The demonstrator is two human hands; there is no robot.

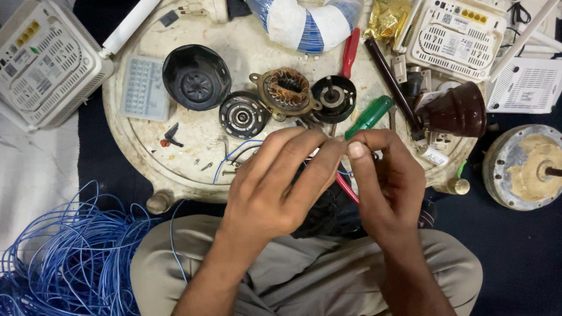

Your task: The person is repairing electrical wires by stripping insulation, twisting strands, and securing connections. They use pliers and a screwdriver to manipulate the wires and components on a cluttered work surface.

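Note:
My left hand [275, 181] and my right hand [383, 178] meet over my lap, fingertips pinched together on thin wires; a red wire [346, 188] and a blue wire [231, 157] run out from between them. A dark object [322, 213] lies under both hands, mostly hidden. A green-handled screwdriver [369, 116] sticks up just behind my right thumb. On the round white tray [146, 149] sit motor parts: a copper-wound stator [287, 90], a black housing [196, 76], a black end cap [243, 114] and a rotor cup [333, 98].
White network boxes stand at the top left [44, 61] and top right [456, 38]. A tangle of blue cable [64, 257] lies at the lower left. A brown ceramic piece [456, 111], a red-handled tool [350, 51] and a round metal motor [527, 167] lie at the right.

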